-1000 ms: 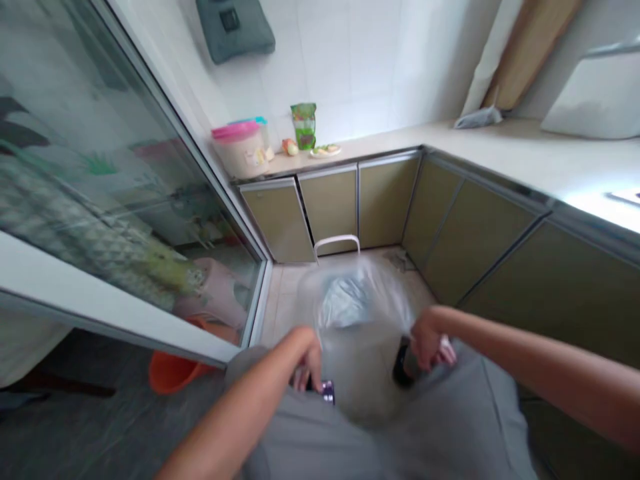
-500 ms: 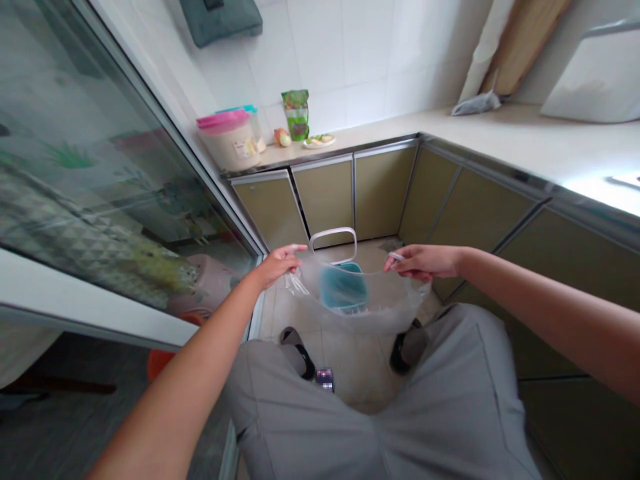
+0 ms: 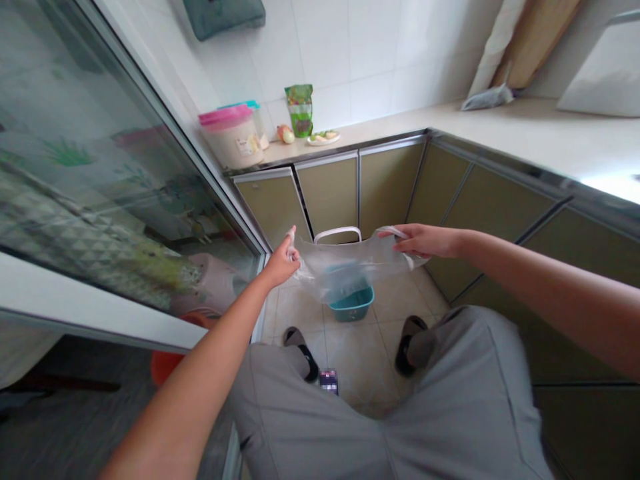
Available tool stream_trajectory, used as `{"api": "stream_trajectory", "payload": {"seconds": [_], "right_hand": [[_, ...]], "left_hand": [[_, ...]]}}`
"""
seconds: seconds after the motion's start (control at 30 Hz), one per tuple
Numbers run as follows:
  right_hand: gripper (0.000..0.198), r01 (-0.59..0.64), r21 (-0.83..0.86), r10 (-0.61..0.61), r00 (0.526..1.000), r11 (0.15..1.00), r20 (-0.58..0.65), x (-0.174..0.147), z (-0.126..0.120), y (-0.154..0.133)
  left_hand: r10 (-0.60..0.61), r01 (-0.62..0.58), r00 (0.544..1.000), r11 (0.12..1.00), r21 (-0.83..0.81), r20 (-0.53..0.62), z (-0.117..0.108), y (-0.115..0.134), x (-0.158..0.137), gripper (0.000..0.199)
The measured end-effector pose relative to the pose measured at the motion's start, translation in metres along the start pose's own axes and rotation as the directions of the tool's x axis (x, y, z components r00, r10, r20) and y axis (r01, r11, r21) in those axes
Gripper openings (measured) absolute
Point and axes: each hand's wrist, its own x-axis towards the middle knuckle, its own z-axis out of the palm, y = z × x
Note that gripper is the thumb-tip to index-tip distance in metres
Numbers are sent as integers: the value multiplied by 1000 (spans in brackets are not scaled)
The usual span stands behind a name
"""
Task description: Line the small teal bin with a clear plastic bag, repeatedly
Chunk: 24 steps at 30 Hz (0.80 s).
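Observation:
A clear plastic bag (image 3: 345,260) is stretched between my two hands above the floor. My left hand (image 3: 283,261) is closed on the bag's left side, its index finger pointing up and away. On the right side, my right hand (image 3: 414,240) pinches the bag's rim with the fingers pointing left. Beneath the bag stands a teal plastic bin (image 3: 353,308), its far part seen blurrily through the film. Just beyond the bag a white hoop-shaped frame (image 3: 339,231) sticks up; its lower part is hidden behind the film.
Olive cabinets (image 3: 327,190) enclose the far and right sides. A glass door (image 3: 125,167) borders the left. Pink-lidded tub (image 3: 233,140), green pouch (image 3: 300,113), onion (image 3: 285,134) and small plate (image 3: 323,139) stand on the counter. A small dark box (image 3: 329,380) lies near my left foot.
The bag has risen and swung forward, uncovering the near side of the teal bin. Both hands have lifted slightly, still gripping the bag.

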Motion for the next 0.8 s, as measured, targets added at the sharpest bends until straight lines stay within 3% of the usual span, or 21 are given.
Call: {"api": "stream_trajectory", "payload": {"seconds": [0.1,0.23,0.43,0.6,0.7,0.77,0.8], "right_hand": [[54,-134,-174,151,984,976,91,-9,7,11],[63,-254,-270,286,954,929,87,-20,13,34],[66,-385,-128,387,922,914,-7,-24,6,74],[43,-434,-121,416,897,893,-148,-18,3,86],[35,-383,-262,299,903,886,-307,-15,2,79],[37,-268,-499,39,905,824,-423,-17,7,68],[38,-191,-641,-139,894,743,-427,-20,11,61]], "left_hand": [[-36,35,999,999,31,19,4,-19,-6,111],[-65,64,997,997,52,30,6,-37,-12,109],[-52,39,993,991,131,102,7,-53,-12,108],[-59,47,993,992,114,103,15,-61,-7,107],[-52,39,991,994,106,124,24,-65,-6,107],[-50,40,990,996,76,134,29,-67,-5,106],[-49,42,990,998,55,136,31,-68,-5,105]]}}
